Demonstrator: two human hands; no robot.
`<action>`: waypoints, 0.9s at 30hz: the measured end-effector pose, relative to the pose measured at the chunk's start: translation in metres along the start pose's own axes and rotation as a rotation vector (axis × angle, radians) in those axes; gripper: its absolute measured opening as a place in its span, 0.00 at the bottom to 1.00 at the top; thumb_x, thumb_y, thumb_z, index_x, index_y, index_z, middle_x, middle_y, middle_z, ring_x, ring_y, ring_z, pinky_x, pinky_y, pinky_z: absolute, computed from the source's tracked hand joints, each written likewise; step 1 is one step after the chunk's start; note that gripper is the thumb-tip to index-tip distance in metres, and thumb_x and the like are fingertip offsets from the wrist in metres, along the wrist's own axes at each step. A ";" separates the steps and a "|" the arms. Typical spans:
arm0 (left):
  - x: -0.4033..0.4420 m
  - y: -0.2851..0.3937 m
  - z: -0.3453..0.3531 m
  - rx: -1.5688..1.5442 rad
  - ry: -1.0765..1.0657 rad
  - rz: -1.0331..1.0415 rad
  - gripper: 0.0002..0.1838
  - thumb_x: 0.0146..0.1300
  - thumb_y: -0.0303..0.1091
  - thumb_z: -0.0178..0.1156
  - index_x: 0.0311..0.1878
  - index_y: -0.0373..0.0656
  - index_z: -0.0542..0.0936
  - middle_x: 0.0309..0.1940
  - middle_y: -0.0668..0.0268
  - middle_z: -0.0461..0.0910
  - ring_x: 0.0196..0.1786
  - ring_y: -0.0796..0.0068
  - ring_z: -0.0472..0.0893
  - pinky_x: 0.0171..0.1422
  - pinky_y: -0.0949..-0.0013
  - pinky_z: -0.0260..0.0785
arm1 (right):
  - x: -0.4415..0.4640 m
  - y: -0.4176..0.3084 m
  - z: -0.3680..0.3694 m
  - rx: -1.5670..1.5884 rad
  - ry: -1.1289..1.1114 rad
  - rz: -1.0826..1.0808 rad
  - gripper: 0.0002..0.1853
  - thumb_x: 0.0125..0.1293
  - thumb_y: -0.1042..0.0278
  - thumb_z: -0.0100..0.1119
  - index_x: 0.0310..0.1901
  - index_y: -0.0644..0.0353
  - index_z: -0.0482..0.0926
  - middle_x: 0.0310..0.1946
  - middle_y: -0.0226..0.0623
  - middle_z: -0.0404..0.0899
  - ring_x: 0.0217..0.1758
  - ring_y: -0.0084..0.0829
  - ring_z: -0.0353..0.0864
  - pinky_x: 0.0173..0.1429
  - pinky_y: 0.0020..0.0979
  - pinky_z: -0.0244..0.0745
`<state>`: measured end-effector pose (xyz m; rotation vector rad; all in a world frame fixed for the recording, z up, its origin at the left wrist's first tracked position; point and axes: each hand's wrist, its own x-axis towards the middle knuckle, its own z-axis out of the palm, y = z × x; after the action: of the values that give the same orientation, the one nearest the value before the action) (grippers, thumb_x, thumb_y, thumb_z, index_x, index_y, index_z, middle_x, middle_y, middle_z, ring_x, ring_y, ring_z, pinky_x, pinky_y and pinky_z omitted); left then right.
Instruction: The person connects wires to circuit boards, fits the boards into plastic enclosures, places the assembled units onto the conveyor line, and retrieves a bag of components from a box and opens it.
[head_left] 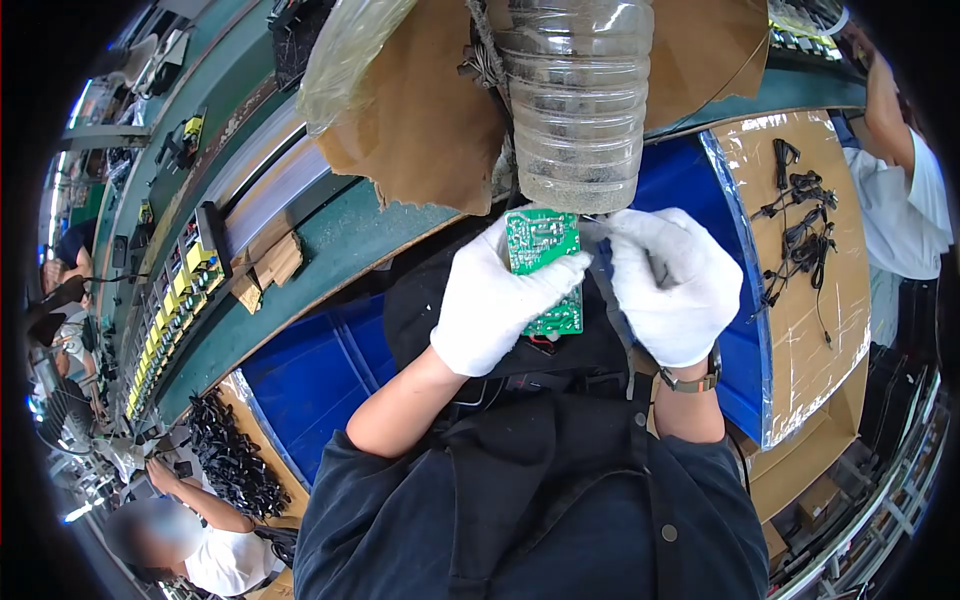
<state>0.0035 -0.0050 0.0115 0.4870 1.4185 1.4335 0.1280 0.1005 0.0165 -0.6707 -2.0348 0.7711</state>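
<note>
My left hand, in a white glove, is closed around a green circuit board, with the thumb lying across its face. The board is tilted up, its solder side with many small parts toward me. Close to the board's upper right corner, my right hand, also gloved in white, has its fingers pinched together. A thin, dark piece shows at those fingertips, too small and covered to name. Just beyond both hands hangs or stands a clear ribbed plastic bottle, dusty at its lower end.
Brown cardboard lies behind the bottle. At left, a row of boards with yellow parts runs along the green bench. Black cables lie on cardboard at right, and a black cable heap lower left. Other people work on both sides.
</note>
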 end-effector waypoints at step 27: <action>-0.001 -0.005 0.002 0.177 0.053 0.104 0.26 0.57 0.28 0.69 0.58 0.34 0.72 0.43 0.67 0.82 0.44 0.85 0.79 0.50 0.76 0.73 | 0.002 -0.001 0.005 -0.008 -0.059 0.080 0.07 0.49 0.79 0.66 0.31 0.57 0.85 0.22 0.30 0.78 0.18 0.24 0.75 0.24 0.23 0.68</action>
<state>0.0068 -0.0056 0.0079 0.6471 1.5911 1.4185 0.1228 0.0993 0.0160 -0.7458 -2.0758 0.8381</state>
